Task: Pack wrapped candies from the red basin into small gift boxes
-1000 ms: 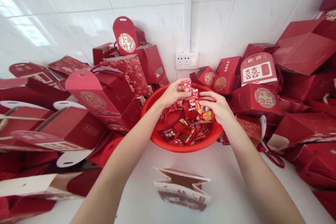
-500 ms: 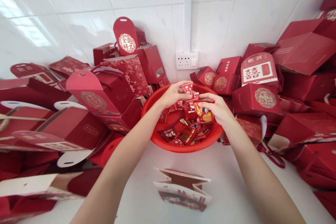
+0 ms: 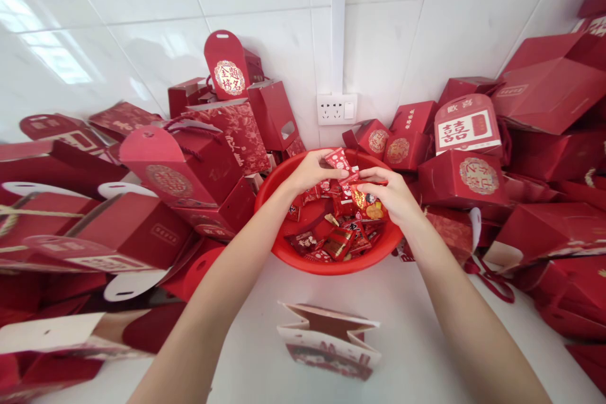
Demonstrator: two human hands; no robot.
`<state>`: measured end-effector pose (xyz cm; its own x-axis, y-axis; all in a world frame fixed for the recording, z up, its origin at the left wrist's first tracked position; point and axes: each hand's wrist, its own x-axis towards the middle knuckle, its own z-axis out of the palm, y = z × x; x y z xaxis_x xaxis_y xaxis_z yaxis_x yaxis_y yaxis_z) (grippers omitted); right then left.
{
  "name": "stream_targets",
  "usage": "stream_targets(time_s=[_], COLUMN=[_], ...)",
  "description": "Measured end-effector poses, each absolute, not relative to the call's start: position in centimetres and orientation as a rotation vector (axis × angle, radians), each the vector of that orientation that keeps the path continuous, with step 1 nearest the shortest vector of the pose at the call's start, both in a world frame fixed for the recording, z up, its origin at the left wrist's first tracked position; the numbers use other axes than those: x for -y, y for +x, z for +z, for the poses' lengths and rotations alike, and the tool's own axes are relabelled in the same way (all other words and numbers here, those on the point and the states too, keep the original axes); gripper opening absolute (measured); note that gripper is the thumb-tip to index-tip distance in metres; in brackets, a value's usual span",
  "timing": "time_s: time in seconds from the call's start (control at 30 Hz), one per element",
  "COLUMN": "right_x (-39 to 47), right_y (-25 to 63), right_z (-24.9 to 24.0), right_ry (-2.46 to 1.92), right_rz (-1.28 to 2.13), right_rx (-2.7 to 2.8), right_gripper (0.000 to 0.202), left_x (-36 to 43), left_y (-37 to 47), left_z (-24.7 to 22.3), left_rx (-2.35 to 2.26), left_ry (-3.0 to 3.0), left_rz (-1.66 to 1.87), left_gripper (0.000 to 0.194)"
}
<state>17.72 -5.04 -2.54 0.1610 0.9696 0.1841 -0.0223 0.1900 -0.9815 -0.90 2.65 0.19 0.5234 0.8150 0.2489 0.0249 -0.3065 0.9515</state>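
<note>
My left hand (image 3: 310, 170) is over the back of a round red plastic basin (image 3: 326, 268), its thumb and fingers closed on a red candy packet (image 3: 338, 161) with white dots. Close by on the right, my right hand (image 3: 392, 197) has its thumb and fingers bent around the upper part of a shiny red and orange snack packet (image 3: 372, 207) with biscuits pictured on it. Several more wrapped sweets (image 3: 338, 243) lie loose in the basin below. In front of the basin, a white and red paper gift bag (image 3: 329, 353) stands with its mouth open.
Red gift boxes (image 3: 182, 170) are heaped on the left, some with cord handles. More red boxes (image 3: 487, 180) pile up on the right. Behind the basin is a white tiled wall with a power socket (image 3: 336, 109). Everything rests on a white table (image 3: 255, 328).
The dotted candy packet has tilted in my left hand, its lower end now nearer my right fingertips. Both hands stay almost in place over the basin.
</note>
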Motion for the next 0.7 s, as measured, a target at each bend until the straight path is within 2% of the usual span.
stream_targets(time_s=[0.43, 0.7], right_x=[5.17, 5.12], right_y=[17.67, 17.63], right_z=[-2.3, -2.29], right_ry=[-1.116, -1.09], right_rz=[0.942, 0.891], right_rx=[1.123, 1.04], right_gripper=[0.024, 0.026], left_x=[-2.49, -2.61], left_y=[-0.89, -0.86], left_z=[0.46, 0.34], left_rx=[-0.73, -0.706], left_ry=[1.764, 1.599], left_rz=[0.965, 1.024], left_gripper=[0.041, 0.041])
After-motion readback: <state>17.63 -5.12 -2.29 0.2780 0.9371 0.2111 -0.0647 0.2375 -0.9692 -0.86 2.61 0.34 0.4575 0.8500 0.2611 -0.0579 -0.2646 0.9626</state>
